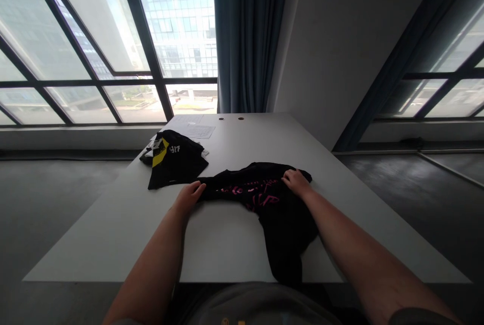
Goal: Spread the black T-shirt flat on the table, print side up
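Note:
A black garment with pink lettering (264, 199) lies crumpled across the middle of the white table (227, 244), with one end hanging over the near edge. My left hand (189, 195) rests at the garment's left end, fingers curled on the cloth. Over at the garment's far right part, my right hand (296, 181) presses down on the fabric. Whether either hand pinches the cloth is hard to tell.
A folded black garment with a yellow stripe and white print (174, 161) lies to the left, further back. Behind it are papers (194, 128) and two round holes (230, 118) in the tabletop. Windows and a dark curtain (245, 38) stand beyond the table.

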`<action>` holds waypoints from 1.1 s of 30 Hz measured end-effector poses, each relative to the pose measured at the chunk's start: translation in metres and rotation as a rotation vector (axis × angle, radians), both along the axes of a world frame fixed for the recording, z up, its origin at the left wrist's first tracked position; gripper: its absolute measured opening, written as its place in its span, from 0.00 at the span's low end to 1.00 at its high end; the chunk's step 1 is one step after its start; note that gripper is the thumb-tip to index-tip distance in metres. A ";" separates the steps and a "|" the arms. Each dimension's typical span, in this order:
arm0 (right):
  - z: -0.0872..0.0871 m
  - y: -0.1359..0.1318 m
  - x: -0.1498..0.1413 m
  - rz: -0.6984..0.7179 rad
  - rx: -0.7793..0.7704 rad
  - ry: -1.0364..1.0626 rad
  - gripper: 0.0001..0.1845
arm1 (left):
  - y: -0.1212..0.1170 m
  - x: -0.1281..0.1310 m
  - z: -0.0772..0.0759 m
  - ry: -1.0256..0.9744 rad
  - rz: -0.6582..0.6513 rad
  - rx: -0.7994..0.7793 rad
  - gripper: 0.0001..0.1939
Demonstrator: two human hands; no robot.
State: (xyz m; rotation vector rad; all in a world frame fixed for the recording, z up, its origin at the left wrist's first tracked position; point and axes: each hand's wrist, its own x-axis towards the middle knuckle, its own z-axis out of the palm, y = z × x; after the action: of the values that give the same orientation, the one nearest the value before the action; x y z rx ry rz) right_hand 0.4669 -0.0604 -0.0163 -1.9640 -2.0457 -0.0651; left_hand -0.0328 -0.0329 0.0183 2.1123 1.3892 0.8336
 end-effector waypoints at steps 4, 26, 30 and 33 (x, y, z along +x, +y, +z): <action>-0.010 -0.012 -0.004 -0.036 0.083 0.076 0.10 | -0.002 0.005 -0.003 0.031 0.028 0.244 0.11; 0.039 -0.071 -0.030 -0.070 -0.469 0.034 0.16 | -0.020 0.032 0.021 0.217 -0.408 0.005 0.12; 0.051 -0.061 -0.045 -0.082 -0.393 -0.017 0.11 | -0.022 0.053 0.035 0.398 -0.166 0.148 0.11; 0.055 -0.050 -0.068 -0.042 -0.213 -0.026 0.12 | -0.017 0.081 0.041 0.411 -0.092 0.313 0.10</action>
State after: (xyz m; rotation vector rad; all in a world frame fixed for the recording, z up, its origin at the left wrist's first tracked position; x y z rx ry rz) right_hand 0.3984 -0.1108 0.0387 -2.1416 -2.1039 0.1241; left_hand 0.0485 -0.0494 0.0594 2.6849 1.4129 0.6343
